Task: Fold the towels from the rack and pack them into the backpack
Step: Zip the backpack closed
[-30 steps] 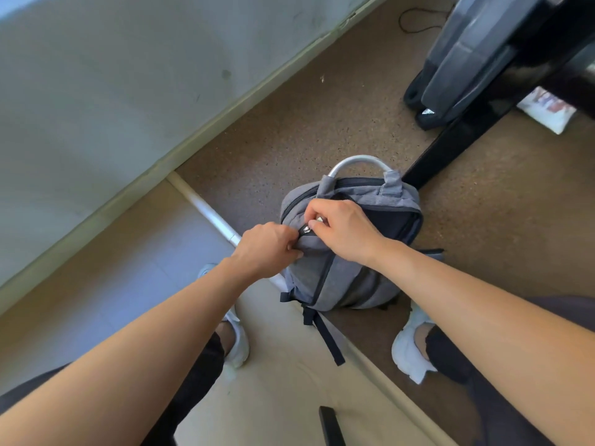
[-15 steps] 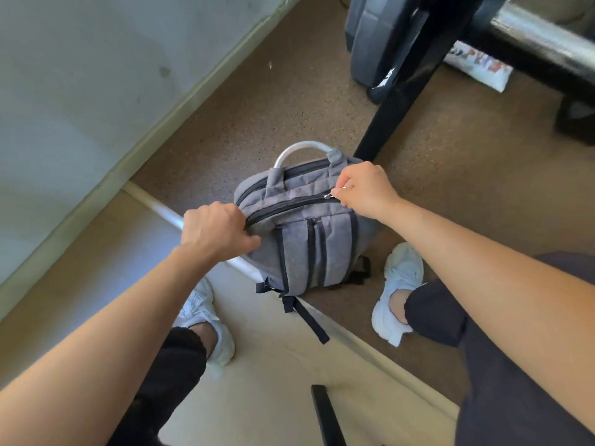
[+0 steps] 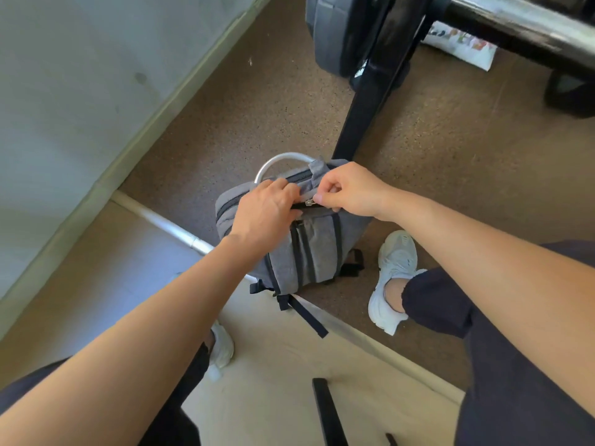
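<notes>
A grey backpack (image 3: 317, 252) with black straps stands upright on the brown floor between my feet. Its front pocket zip runs across the top. My right hand (image 3: 349, 189) pinches the small metal zip pull (image 3: 309, 202) between thumb and forefinger. My left hand (image 3: 267, 212) grips the top left of the backpack, its fingers curled over the fabric beside the zip. A silver curved handle (image 3: 280, 160) rises behind the bag. No towels or rack show in this view.
A black frame leg (image 3: 360, 117) with dark weight plates (image 3: 335, 33) stands just behind the bag. A white pipe (image 3: 164, 222) runs along the floor at the left beside the wall (image 3: 80, 91). My white shoes (image 3: 392, 278) flank the bag. A printed packet (image 3: 463, 46) lies far right.
My left hand has moved up from the bag's left side onto its top. My right hand has brought the zip pull back leftwards toward the middle.
</notes>
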